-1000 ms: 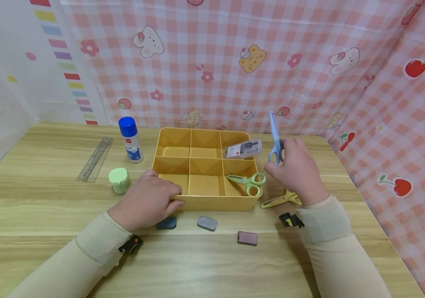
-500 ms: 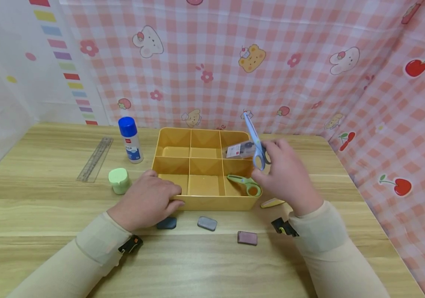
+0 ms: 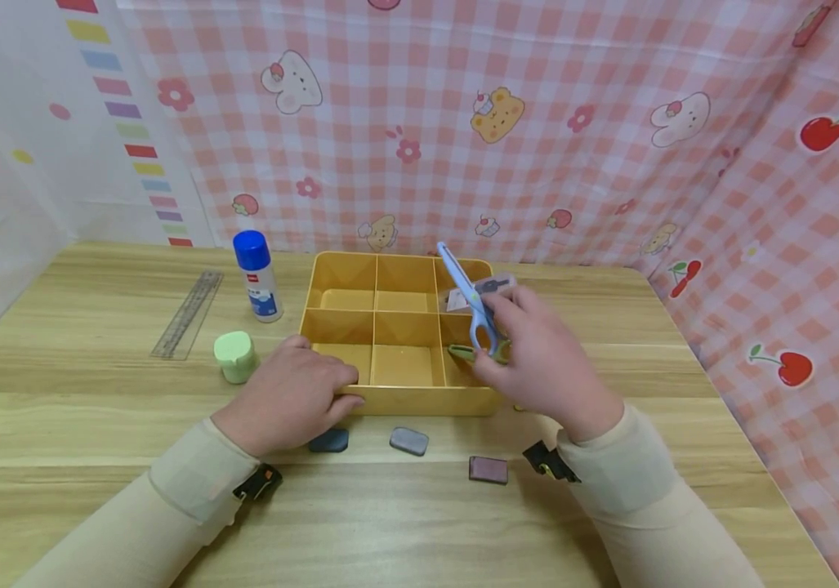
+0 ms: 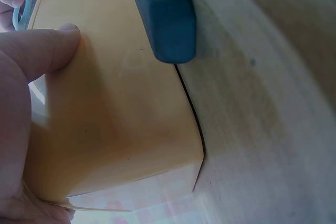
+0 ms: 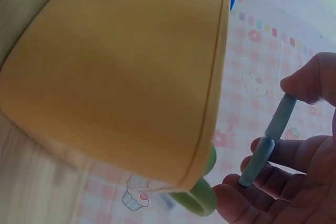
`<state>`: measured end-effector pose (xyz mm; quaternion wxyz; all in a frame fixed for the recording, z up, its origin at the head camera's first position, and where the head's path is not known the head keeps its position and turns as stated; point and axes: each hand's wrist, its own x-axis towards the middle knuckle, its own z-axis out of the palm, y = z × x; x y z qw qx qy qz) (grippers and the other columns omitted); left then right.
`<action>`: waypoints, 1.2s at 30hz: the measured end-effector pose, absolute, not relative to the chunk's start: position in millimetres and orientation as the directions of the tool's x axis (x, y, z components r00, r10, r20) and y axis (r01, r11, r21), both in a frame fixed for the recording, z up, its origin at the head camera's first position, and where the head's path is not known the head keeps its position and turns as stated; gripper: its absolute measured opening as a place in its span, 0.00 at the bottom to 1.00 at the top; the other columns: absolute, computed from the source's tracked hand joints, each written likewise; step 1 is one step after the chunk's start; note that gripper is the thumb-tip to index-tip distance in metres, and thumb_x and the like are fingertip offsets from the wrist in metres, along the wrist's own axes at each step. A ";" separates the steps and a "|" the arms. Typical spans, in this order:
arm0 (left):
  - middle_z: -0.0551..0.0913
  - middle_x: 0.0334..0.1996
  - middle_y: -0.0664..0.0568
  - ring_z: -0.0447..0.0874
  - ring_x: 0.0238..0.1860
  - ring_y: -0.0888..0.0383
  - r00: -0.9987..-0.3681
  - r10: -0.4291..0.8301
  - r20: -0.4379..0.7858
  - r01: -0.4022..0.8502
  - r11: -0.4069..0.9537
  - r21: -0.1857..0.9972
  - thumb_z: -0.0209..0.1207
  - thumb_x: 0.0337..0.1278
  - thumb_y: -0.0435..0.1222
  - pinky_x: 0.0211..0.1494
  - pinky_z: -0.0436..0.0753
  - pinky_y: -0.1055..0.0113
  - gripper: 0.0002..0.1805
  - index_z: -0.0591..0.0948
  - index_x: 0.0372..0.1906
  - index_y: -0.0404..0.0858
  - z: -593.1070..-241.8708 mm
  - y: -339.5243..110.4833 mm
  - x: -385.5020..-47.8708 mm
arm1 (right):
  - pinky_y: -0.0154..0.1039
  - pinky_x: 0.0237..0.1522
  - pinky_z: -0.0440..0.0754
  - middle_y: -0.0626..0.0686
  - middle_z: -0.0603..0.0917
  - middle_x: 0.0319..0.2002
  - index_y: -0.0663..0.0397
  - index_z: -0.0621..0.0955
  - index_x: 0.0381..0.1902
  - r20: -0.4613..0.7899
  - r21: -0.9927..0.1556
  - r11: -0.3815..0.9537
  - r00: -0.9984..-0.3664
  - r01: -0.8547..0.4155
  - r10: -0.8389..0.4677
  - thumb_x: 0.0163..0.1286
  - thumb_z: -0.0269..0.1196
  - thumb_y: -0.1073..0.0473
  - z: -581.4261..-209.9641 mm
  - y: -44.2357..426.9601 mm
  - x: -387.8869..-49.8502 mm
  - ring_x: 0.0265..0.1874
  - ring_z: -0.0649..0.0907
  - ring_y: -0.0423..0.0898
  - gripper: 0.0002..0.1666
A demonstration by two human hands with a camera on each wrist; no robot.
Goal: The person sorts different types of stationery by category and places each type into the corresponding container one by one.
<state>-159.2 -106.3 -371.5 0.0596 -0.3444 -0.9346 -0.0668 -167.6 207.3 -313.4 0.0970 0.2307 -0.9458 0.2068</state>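
Head view: the right hand (image 3: 540,355) pinches the light-blue scissors (image 3: 469,292) by their handles above the front right compartment of the yellow six-compartment organizer (image 3: 419,400), where the green scissors (image 3: 461,352) lean, while the left hand (image 3: 287,396) grips the front wall near its left end. Left wrist view: the thumb lies against the wall's outer face, where firm pressure would steady the box. Right wrist view: the pinched handles stand apart from the wall; lowering tips first, beside the protruding green loops, should avoid snagging.
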 end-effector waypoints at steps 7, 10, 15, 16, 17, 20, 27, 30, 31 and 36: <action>0.70 0.16 0.67 0.66 0.21 0.66 -0.755 0.636 0.161 0.653 0.753 0.084 0.65 0.70 0.53 0.43 0.63 0.59 0.19 0.75 0.24 0.53 -372.2 -106.4 -159.4 | 0.44 0.45 0.77 0.52 0.77 0.50 0.58 0.80 0.58 0.263 -0.315 0.812 -0.867 -0.492 -0.423 0.61 0.70 0.55 -315.1 201.2 -164.4 0.42 0.76 0.49 0.29; 0.70 0.16 0.67 0.66 0.21 0.66 -0.756 0.635 0.158 0.651 0.754 0.085 0.65 0.70 0.53 0.43 0.63 0.59 0.19 0.75 0.24 0.53 -372.5 -106.6 -159.5 | 0.44 0.45 0.77 0.52 0.77 0.51 0.59 0.80 0.62 0.254 -0.290 0.820 -0.866 -0.493 -0.431 0.61 0.70 0.53 -317.2 199.2 -163.4 0.43 0.76 0.48 0.32; 0.70 0.16 0.67 0.66 0.21 0.66 -0.759 0.633 0.154 0.648 0.756 0.090 0.65 0.70 0.52 0.43 0.63 0.59 0.19 0.75 0.23 0.53 -372.5 -106.6 -159.4 | 0.42 0.43 0.76 0.51 0.76 0.47 0.58 0.79 0.65 0.232 -0.262 0.821 -0.859 -0.507 -0.456 0.62 0.69 0.51 -319.8 196.1 -162.9 0.42 0.75 0.48 0.34; 0.70 0.16 0.67 0.66 0.21 0.66 -0.759 0.633 0.154 0.649 0.756 0.090 0.65 0.70 0.52 0.43 0.63 0.59 0.19 0.75 0.23 0.53 -372.3 -106.5 -159.4 | 0.42 0.43 0.76 0.51 0.76 0.48 0.57 0.79 0.65 0.227 -0.260 0.820 -0.857 -0.510 -0.462 0.62 0.69 0.51 -320.0 195.3 -162.8 0.42 0.75 0.47 0.34; 0.70 0.16 0.67 0.66 0.21 0.66 -0.759 0.632 0.153 0.648 0.756 0.091 0.65 0.70 0.52 0.43 0.63 0.59 0.19 0.75 0.24 0.53 -372.2 -106.5 -159.4 | 0.42 0.44 0.75 0.50 0.76 0.48 0.56 0.80 0.64 0.223 -0.261 0.817 -0.856 -0.513 -0.466 0.62 0.69 0.51 -320.2 194.7 -162.8 0.42 0.75 0.47 0.33; 0.70 0.16 0.67 0.66 0.21 0.66 -0.762 0.630 0.150 0.646 0.758 0.094 0.65 0.70 0.52 0.43 0.63 0.59 0.19 0.75 0.24 0.53 -371.9 -106.4 -159.3 | 0.41 0.43 0.75 0.49 0.76 0.47 0.54 0.81 0.58 0.199 -0.263 0.817 -0.857 -0.513 -0.475 0.62 0.69 0.51 -320.6 193.2 -162.3 0.42 0.75 0.47 0.28; 0.70 0.16 0.67 0.66 0.21 0.66 -0.759 0.634 0.151 0.649 0.755 0.093 0.65 0.70 0.52 0.43 0.62 0.59 0.19 0.74 0.23 0.53 -371.7 -106.3 -159.2 | 0.40 0.37 0.73 0.48 0.74 0.39 0.52 0.82 0.51 0.142 -0.253 0.822 -0.860 -0.510 -0.490 0.60 0.69 0.52 -319.7 191.8 -160.0 0.35 0.73 0.46 0.22; 0.70 0.16 0.67 0.65 0.21 0.66 -0.759 0.633 0.152 0.649 0.755 0.095 0.65 0.70 0.52 0.43 0.62 0.59 0.19 0.74 0.23 0.53 -371.8 -106.3 -159.3 | 0.40 0.37 0.72 0.47 0.73 0.37 0.52 0.82 0.50 0.140 -0.249 0.817 -0.854 -0.520 -0.501 0.58 0.69 0.53 -319.8 191.6 -159.6 0.34 0.72 0.45 0.22; 0.70 0.16 0.67 0.65 0.21 0.66 -0.759 0.633 0.152 0.649 0.755 0.097 0.65 0.70 0.52 0.43 0.62 0.59 0.19 0.74 0.23 0.53 -371.8 -106.3 -159.3 | 0.40 0.37 0.72 0.47 0.73 0.37 0.52 0.82 0.50 0.139 -0.247 0.817 -0.854 -0.521 -0.502 0.58 0.69 0.53 -319.8 191.5 -159.5 0.34 0.72 0.45 0.22; 0.70 0.16 0.67 0.65 0.21 0.66 -0.758 0.633 0.157 0.650 0.754 0.096 0.65 0.70 0.52 0.43 0.62 0.59 0.19 0.74 0.23 0.53 -372.0 -106.3 -159.2 | 0.39 0.37 0.73 0.48 0.75 0.39 0.54 0.82 0.52 0.116 -0.240 0.824 -0.858 -0.513 -0.500 0.57 0.68 0.54 -319.4 190.8 -158.9 0.35 0.73 0.45 0.24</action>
